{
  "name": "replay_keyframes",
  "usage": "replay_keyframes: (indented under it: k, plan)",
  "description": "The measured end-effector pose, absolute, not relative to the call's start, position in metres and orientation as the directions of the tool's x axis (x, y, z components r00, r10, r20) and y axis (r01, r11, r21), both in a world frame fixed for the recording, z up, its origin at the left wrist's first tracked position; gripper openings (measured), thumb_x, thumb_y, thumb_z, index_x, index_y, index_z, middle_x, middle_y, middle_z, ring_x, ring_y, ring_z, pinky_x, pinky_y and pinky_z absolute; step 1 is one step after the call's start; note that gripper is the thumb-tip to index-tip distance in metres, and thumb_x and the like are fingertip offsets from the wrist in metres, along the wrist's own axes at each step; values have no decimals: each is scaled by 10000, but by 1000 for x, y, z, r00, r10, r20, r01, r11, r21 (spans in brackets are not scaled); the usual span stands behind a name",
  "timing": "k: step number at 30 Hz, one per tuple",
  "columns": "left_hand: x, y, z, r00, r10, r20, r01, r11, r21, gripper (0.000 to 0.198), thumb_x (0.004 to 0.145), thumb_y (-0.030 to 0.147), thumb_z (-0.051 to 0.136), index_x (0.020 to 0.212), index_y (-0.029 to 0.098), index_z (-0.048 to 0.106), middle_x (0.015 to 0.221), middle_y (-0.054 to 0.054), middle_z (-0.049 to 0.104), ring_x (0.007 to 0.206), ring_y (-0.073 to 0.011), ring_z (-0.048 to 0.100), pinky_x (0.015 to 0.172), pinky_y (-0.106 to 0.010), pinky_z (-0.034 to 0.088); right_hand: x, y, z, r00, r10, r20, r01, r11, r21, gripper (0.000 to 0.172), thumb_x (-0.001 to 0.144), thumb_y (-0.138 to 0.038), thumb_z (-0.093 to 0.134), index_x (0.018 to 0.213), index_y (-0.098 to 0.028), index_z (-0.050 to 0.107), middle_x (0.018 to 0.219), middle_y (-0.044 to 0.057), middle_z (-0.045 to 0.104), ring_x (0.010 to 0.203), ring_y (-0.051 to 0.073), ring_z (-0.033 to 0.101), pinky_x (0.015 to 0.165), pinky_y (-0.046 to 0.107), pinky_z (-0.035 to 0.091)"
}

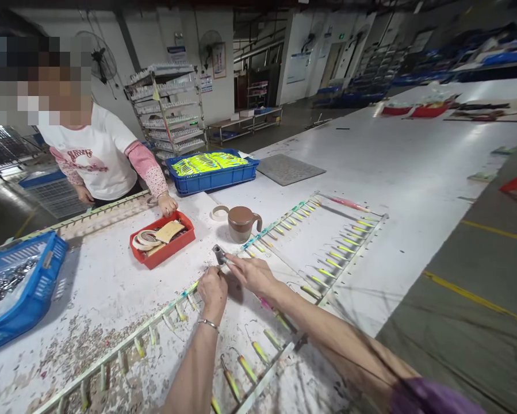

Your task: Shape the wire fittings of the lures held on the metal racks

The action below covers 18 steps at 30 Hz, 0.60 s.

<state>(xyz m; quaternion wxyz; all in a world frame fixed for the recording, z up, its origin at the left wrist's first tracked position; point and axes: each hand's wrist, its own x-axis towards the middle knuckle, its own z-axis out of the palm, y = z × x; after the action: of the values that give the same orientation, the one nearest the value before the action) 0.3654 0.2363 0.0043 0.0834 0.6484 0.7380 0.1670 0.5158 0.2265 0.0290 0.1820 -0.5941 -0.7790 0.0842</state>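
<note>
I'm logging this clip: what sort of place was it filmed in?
Most likely a factory workshop doing hand assembly or finishing. Signs of that are the long rails lined with small yellow-green pieces, the multi-tier rack loaded with small parts, and the blue crate full of bright yellow pieces.

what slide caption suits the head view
Right hand holding a grey object beside the left hand, at a frame of yellowish pieces.
</note>
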Motion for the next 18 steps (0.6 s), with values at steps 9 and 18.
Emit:
replay_keyframes:
  k: [9,18]
  plan:
    - [365,238,-2,-107,984,142,930,48,364,206,977,186,578,986,171,783,932,-124,797,908,-231,746,787,-290,487,516,228,39,-166,968,189,909,224,-352,516,1129,-411,326,1579,-276,539,1208,77,809,1051,212,771,893,286,561]
    - [364,242,11,-103,995,19,931,90,354,235,983,198,544,1028,186,774,990,-121,804,938,-233,749,772,-295,466,515,220,38,-138,960,245,903,223,-366,529,1129,-405,302,1577,-264,544,1148,77,823,1010,205,772,862,272,554]
